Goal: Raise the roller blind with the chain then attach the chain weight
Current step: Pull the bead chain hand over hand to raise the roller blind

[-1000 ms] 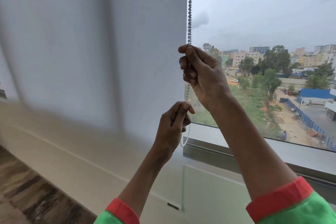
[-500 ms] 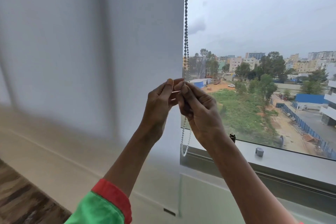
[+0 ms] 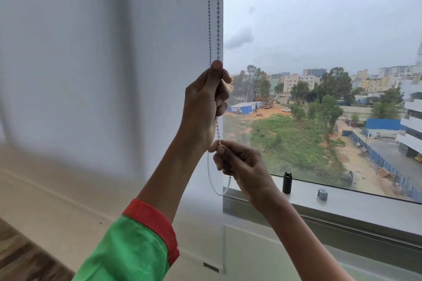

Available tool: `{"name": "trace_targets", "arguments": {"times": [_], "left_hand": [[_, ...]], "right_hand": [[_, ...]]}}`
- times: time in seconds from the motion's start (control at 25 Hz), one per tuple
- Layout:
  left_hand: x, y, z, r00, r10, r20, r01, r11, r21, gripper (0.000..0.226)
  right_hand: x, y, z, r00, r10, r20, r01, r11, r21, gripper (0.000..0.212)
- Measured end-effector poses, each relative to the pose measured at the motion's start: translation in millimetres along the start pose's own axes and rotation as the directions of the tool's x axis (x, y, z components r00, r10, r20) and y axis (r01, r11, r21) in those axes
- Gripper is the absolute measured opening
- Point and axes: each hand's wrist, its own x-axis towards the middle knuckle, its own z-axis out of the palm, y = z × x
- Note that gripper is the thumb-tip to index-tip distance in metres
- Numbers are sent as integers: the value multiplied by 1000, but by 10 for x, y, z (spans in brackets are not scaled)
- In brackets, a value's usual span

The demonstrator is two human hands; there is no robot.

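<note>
A white roller blind (image 3: 102,64) covers the left part of the window, its fabric reaching down past the sill. The grey bead chain (image 3: 213,18) hangs as two strands along the blind's right edge, and its loop ends near the sill. My left hand (image 3: 203,107) is raised and shut on the chain, thumb up. Just below it, my right hand (image 3: 242,166) pinches the same chain between thumb and fingers. A black cylinder-shaped piece (image 3: 287,182) and a small grey piece (image 3: 322,194) stand on the sill to the right, untouched.
The grey window sill (image 3: 365,214) runs off to the right under the glass, with a town and a green plot outside. A pale wall and wood-look floor (image 3: 22,258) lie at the lower left.
My left hand has gone up the chain while my right hand has dropped below it. One second ago the right hand was the upper one. The view has shifted right.
</note>
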Motion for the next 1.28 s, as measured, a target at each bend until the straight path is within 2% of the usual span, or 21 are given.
{"name": "trace_targets", "arguments": {"times": [0.12, 0.24, 0.28, 0.36, 0.56, 0.76, 0.92, 1.0, 1.12, 1.28], "left_hand": [[-201, -166, -131, 1000, -20, 12, 19, 998, 64, 35], [-399, -309, -235, 999, -20, 26, 15, 984, 178, 35], [-458, -350, -267, 999, -29, 33, 21, 979, 202, 35], [-605, -442, -311, 997, -70, 35, 61, 975, 214, 36], [-942, -652, -311, 984, -174, 30, 162, 959, 232, 39], [-932, -629, -345, 983, -165, 79, 138, 952, 272, 43], [-802, -600, -342, 975, -211, 66, 181, 931, 317, 41], [-669, -532, -329, 980, -200, 6, 184, 916, 357, 42], [-404, -291, -285, 992, -113, -58, 125, 949, 288, 42], [-97, 99, -136, 1000, -12, -11, 14, 984, 177, 42]], "right_hand": [[-52, 63, -164, 987, 119, 106, -121, 993, 15, 23], [43, -79, -275, 962, 242, 127, -254, 963, 88, 50], [117, -169, -284, 967, 233, 100, -243, 964, 111, 54], [298, -406, -252, 987, 155, 46, -159, 981, 110, 51], [675, -954, 2, 996, 5, 94, -18, 990, 141, 31], [621, -941, 158, 989, -118, -89, 124, 989, 76, 23], [560, -975, 186, 973, -211, -88, 215, 976, 37, 22], [518, -964, 207, 969, -240, -63, 241, 971, -2, 22], [378, -859, 217, 971, -234, -53, 231, 971, -54, 21], [151, -680, 145, 978, -203, -53, 195, 972, -132, 21]]}}
